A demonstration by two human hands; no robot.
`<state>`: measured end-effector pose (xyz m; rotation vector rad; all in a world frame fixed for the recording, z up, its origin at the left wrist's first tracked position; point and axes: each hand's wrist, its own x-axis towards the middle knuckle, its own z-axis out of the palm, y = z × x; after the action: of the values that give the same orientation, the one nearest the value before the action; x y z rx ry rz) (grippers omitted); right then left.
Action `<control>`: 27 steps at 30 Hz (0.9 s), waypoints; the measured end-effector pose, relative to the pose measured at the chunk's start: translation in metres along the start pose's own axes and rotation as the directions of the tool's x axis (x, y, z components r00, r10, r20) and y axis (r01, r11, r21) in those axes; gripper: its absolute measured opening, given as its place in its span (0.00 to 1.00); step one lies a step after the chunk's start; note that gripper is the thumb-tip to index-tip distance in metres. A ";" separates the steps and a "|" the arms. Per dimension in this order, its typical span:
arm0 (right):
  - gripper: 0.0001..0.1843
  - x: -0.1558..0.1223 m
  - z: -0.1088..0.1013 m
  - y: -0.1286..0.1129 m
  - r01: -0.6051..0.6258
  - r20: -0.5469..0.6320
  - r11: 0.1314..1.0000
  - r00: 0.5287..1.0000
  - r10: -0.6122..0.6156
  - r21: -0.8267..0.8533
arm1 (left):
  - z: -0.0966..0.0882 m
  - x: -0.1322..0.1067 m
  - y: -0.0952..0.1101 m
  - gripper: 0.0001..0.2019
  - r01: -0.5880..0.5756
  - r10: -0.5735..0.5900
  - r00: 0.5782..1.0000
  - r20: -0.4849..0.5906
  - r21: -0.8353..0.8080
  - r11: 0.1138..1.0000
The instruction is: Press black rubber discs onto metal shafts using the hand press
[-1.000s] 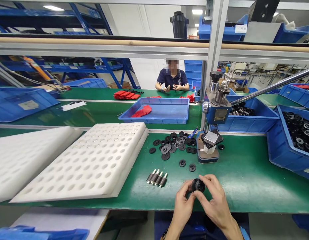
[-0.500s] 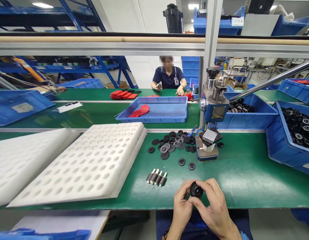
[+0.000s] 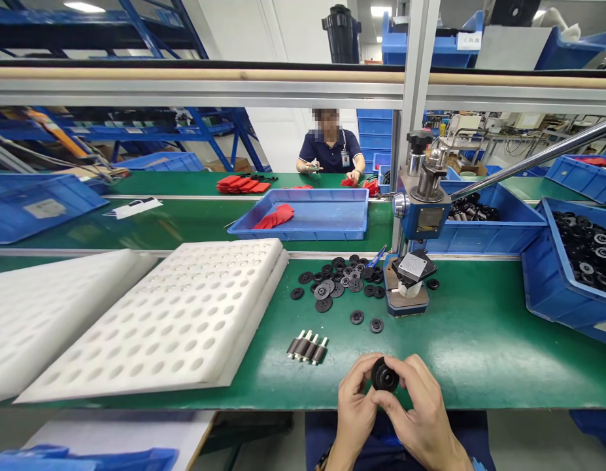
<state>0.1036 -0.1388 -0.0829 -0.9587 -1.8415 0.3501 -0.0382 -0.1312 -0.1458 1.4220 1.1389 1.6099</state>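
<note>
Both my hands grip one round black plastic part with a stepped, ringed face turned up towards me, just above the bench's front edge. My left hand pinches its left side. On the right side, the thumb and forefinger of my right hand close round its rim. To the left of my hands lie several dark rollers with white shafts, side by side. Beyond them, two black discs lie apart from a loose pile of black and grey discs.
A hand press with a long lever stands behind my hands. White foam trays with round holes fill the left. Blue bins of black parts stand right. A shallow blue tray holds red pieces. Across the bench sits a co-worker.
My hands and the black part stay almost in place, with only a slight shift. Across the bench, the co-worker's hands have moved a little, one now at a red piece.
</note>
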 end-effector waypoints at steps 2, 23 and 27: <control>0.17 -0.001 0.001 0.000 -0.012 -0.007 1.000 1.000 0.012 0.017 | 0.000 0.000 0.002 0.08 -0.004 0.004 1.000 0.006 -0.006 1.000; 0.21 -0.021 -0.004 0.041 -0.578 0.282 0.688 0.816 0.505 0.439 | -0.003 0.012 0.034 0.19 -0.387 0.261 0.916 0.303 0.509 0.769; 0.20 -0.019 -0.002 0.041 -0.567 0.278 0.732 0.824 0.494 0.378 | -0.001 0.015 0.034 0.19 -0.415 0.284 0.906 0.312 0.530 0.740</control>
<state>0.1278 -0.1271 -0.1193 -1.1372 -1.4800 1.1895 -0.0403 -0.1299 -0.1090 2.2799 1.3658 1.3370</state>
